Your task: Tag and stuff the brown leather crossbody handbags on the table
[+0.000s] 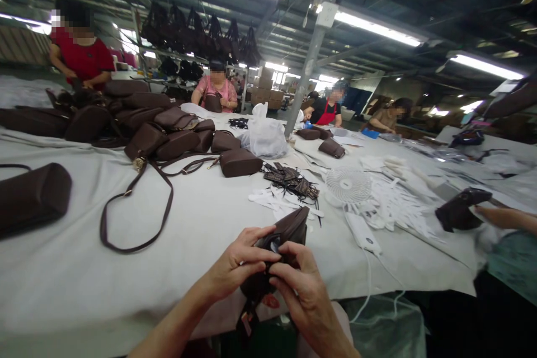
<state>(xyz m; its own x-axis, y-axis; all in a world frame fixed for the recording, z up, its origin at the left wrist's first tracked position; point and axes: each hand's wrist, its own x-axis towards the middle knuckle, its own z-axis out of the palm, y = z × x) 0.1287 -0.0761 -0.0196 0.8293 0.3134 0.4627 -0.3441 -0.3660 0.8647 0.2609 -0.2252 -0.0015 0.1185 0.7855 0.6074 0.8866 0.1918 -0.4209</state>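
Note:
A dark brown bag (pixel 290 225) is held upright at the table's near edge, between my two hands. My left hand (pixel 239 257) grips it from the left, fingers bent over its side. From the right, my right hand (pixel 300 277) pinches at the bag's middle, where a small shiny piece (pixel 274 246) shows near the fingertips. A dark strap with a metal clasp (pixel 246 321) hangs below. Just beyond the bag lie dark tags with cords (pixel 291 180) and white strips (pixel 274 201).
Brown bags (pixel 178 145) are piled at the left, with a looped strap (pixel 168 207) before them. A white fan (pixel 348 185) with a cable lies right of centre. A person's hand (pixel 497 216) holds a bag at the right. Several people work beyond the table.

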